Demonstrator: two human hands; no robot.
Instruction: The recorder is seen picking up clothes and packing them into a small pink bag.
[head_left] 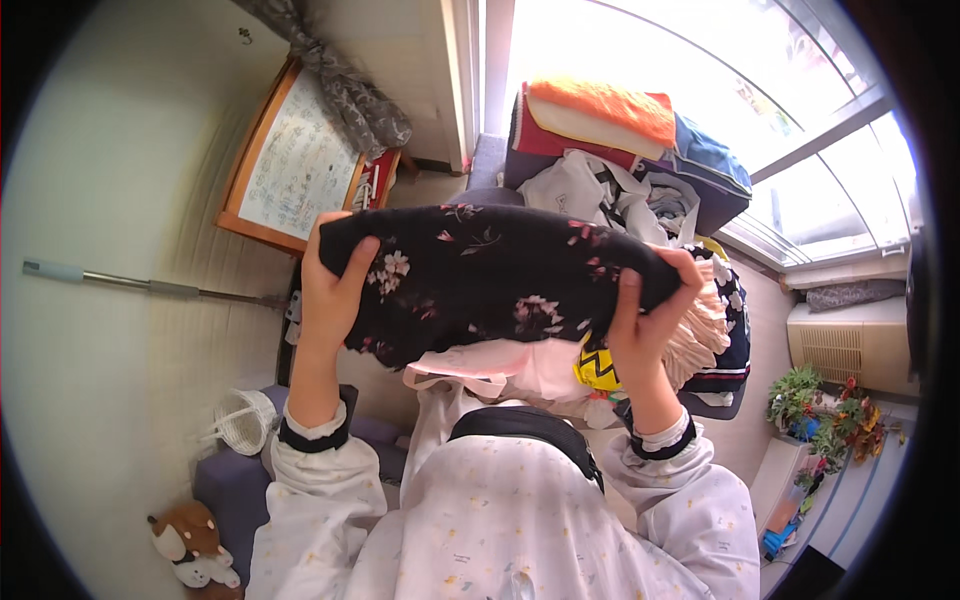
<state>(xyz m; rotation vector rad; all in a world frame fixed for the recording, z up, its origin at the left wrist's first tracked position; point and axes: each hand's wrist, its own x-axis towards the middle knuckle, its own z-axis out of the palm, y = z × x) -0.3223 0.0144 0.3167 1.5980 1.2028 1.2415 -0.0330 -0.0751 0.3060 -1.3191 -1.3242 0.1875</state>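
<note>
A black cloth garment with pink and white flowers (pixel 470 275) is stretched out in front of me, held up by both ends. My left hand (pixel 338 275) grips its left end, thumb on the near face. At the right end my right hand (pixel 645 310) pinches the fabric the same way. What kind of garment it is, I cannot tell. Below it, pale pink cloth (pixel 510 362) lies over my lap, and a yellow and black piece (pixel 598 368) shows beside my right wrist.
Clothes (pixel 600 195) are heaped on a sofa ahead, with an orange towel (pixel 605 112) along its back. More folded clothes (pixel 725 320) lie to the right. A whiteboard (pixel 300 155) stands at the left, above a white basket (pixel 243 420). Potted plants (pixel 825 410) are far right.
</note>
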